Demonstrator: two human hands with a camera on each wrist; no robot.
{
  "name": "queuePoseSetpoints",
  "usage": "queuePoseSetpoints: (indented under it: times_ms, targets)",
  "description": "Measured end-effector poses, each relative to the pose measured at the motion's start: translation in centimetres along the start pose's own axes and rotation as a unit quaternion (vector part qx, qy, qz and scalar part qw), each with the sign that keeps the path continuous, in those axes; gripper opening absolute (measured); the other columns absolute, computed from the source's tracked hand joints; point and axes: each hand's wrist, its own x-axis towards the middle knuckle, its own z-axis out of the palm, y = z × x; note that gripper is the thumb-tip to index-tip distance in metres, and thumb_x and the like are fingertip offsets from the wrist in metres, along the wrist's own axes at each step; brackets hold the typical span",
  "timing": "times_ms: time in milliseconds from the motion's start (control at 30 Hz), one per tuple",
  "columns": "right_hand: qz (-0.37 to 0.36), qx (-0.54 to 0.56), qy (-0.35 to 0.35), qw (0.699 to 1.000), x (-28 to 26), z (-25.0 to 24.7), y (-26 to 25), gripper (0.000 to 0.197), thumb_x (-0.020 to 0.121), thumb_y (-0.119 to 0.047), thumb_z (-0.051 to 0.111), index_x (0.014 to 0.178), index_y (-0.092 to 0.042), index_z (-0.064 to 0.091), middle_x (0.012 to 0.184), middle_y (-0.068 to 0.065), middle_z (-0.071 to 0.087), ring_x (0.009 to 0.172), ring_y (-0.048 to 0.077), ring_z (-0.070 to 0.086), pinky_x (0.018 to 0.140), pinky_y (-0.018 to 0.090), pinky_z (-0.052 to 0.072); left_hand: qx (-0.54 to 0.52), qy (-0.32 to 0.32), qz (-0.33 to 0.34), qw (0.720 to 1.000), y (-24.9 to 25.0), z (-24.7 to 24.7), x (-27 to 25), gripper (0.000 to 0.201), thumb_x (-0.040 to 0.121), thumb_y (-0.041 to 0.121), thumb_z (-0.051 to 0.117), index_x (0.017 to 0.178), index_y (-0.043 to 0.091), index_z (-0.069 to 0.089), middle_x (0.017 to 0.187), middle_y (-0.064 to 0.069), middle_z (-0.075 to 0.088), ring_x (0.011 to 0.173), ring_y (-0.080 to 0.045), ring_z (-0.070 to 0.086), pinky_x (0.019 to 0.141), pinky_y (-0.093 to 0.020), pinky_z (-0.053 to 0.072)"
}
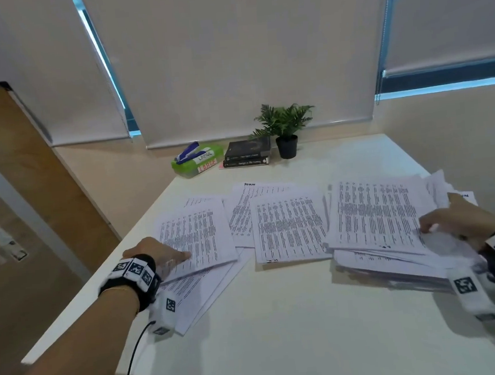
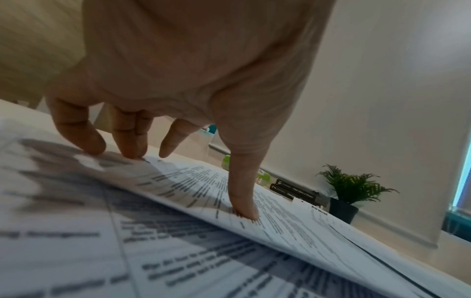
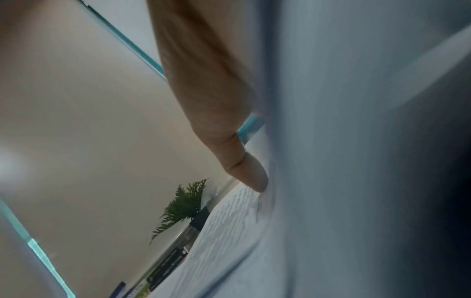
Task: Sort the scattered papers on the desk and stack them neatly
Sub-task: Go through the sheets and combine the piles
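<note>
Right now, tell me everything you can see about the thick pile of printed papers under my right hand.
The thick pile of white printed papers lies flat at the right side of the white desk. Its top sheet carries dense columns of small black text. The sheets below are fanned out unevenly, their edges jutting toward the near side and the right. The right hand rests on its right edge, thumb against lifted, curling sheets. Its left edge lies close beside the middle sheet; whether they touch cannot be told.
</note>
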Motion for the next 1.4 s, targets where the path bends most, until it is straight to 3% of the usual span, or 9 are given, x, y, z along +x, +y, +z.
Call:
queuePoseSetpoints:
  times_ms: [133, 300, 433, 533, 733, 967, 1167, 1300, 1400]
  targets:
    - [-0.009, -0.003, 0.027, 1.000, -2.4, 0.0, -1.3, 0.071, 0.073, 0.004, 0.080, 0.132, -0.005, 0.042, 0.115, 0.018, 0.062, 0.088, 0.031, 0.061, 0.063, 0.035, 0.051, -0.045, -0.018, 0.007, 0.999, -0.4, -0.6, 0.6, 0.076, 0.067, 0.046, 0.097, 0.110, -0.004, 0.060, 0.106, -0.016, 0.065, 0.095, -0.032, 0.061, 0.079, -0.037, 0.052]
    - [-0.044, -0.025, -0.005, 0.999, 2.4, 1.0, 2.6, 0.098, 0.048, -0.027, 0.087, 0.136, -0.016, 0.046, 0.112, 0.008, 0.069, 0.097, 0.031, 0.070, 0.075, 0.044, 0.061, -0.126, 0.083, 0.029, 0.988, -0.5, -0.1, 0.0, 0.053, 0.080, 0.027, 0.093, 0.113, -0.007, 0.068, 0.114, -0.023, 0.071, 0.109, -0.041, 0.069, 0.087, -0.041, 0.055]
    - [-0.063, -0.083, 0.022, 0.994, 1.6, 1.8, 1.7, 0.099, 0.054, -0.037, 0.090, 0.139, -0.020, 0.043, 0.118, 0.006, 0.066, 0.106, 0.032, 0.067, 0.084, 0.050, 0.060, -0.198, 0.194, 0.103, 0.955, 0.5, -0.4, 0.0, 0.033, 0.090, 0.027, 0.081, 0.073, 0.005, 0.062, 0.076, -0.016, 0.070, 0.084, -0.042, 0.073, 0.079, -0.055, 0.063]
    - [-0.005, -0.133, 0.052, 0.990, -3.8, 2.3, -2.4, 0.105, 0.076, -0.019, 0.087, 0.156, -0.015, 0.020, 0.147, 0.023, 0.038, 0.117, 0.039, 0.052, 0.093, 0.046, 0.049, -0.317, 0.229, 0.155, 0.907, 2.6, -1.8, -1.4, 0.017, 0.095, 0.025, 0.076, 0.087, 0.011, 0.074, 0.082, -0.012, 0.076, 0.068, -0.035, 0.075, 0.058, -0.047, 0.065]
    - [-0.103, -0.257, 0.100, 0.956, -5.3, 3.6, -4.9, 0.096, 0.083, -0.034, 0.083, 0.160, -0.014, 0.030, 0.163, 0.021, 0.015, 0.152, 0.036, 0.012, 0.119, 0.054, 0.031, -0.463, 0.109, 0.258, 0.841, 8.7, -1.8, -7.5, 0.010, 0.102, 0.021, 0.070, 0.093, 0.024, 0.070, 0.096, -0.005, 0.079, 0.082, -0.023, 0.078, 0.064, -0.037, 0.066]
    - [-0.087, 0.260, -0.161, 0.948, -8.9, 7.7, -10.1, 0.109, 0.056, -0.078, 0.081, 0.139, -0.011, 0.060, 0.126, 0.013, 0.072, 0.112, 0.029, 0.072, 0.100, 0.046, 0.057, -0.419, -0.105, 0.294, 0.853, 13.4, 3.9, -12.4, 0.010, 0.106, 0.022, 0.063, 0.109, 0.017, 0.071, 0.106, -0.004, 0.079, 0.085, -0.021, 0.080, 0.065, -0.031, 0.065]
    - [-0.003, 0.395, -0.172, 0.903, -8.3, 8.8, -10.6, 0.075, 0.090, -0.082, 0.035, 0.132, -0.024, 0.058, 0.108, 0.006, 0.080, 0.099, 0.032, 0.078, 0.073, 0.041, 0.063, -0.390, -0.125, 0.256, 0.875, 14.4, 7.7, -10.7, 0.013, 0.102, 0.021, 0.068, 0.103, 0.009, 0.072, 0.107, -0.027, 0.076, 0.081, -0.029, 0.073, 0.077, -0.052, 0.062]
    - [-0.029, 0.257, -0.114, 0.959, -6.5, 9.7, -9.1, 0.062, 0.091, -0.033, 0.077, 0.143, -0.014, 0.050, 0.132, 0.014, 0.066, 0.113, 0.038, 0.067, 0.099, 0.057, 0.054, -0.319, -0.122, 0.255, 0.905, 14.9, 8.4, -9.7, 0.032, 0.104, 0.028, 0.065, 0.080, 0.007, 0.060, 0.069, -0.012, 0.058, 0.060, -0.020, 0.053, 0.063, -0.033, 0.046]
    - [-0.012, 0.186, -0.048, 0.981, -4.8, 10.1, -7.5, 0.065, 0.090, 0.004, 0.072, 0.147, -0.009, 0.043, 0.117, 0.012, 0.062, 0.095, 0.032, 0.065, 0.085, 0.046, 0.056, -0.199, -0.082, 0.231, 0.949, 14.9, 8.3, -8.9, 0.049, 0.104, 0.045, 0.061, 0.067, 0.018, 0.043, 0.059, 0.003, 0.040, 0.056, -0.019, 0.043, 0.066, -0.029, 0.041]
